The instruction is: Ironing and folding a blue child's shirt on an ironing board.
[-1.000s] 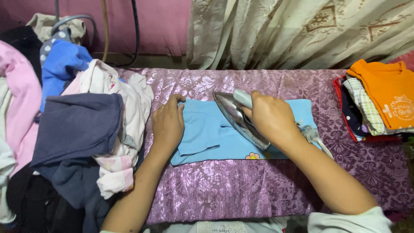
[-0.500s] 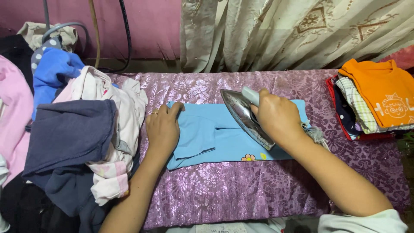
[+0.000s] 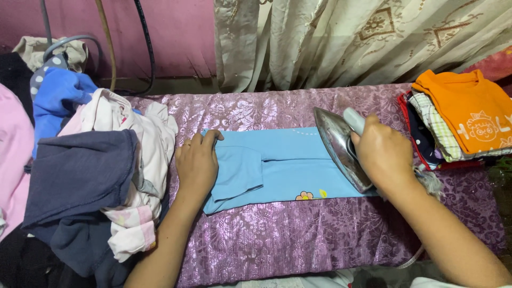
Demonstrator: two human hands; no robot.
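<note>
Blue garment is lying folded flat at the centre of the frame on the purple patterned desk. In the head view, the left hand is pressing down, fingers together and flat, on the garment's left end. The right hand is gripping, closed around the handle, a metal iron tilted over the garment's right end. A heap of clothes is sitting at the left of the frame, a folded stack at the upper right.

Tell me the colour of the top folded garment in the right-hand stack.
Orange top folded garment, with a small cartoon print; head view.
</note>
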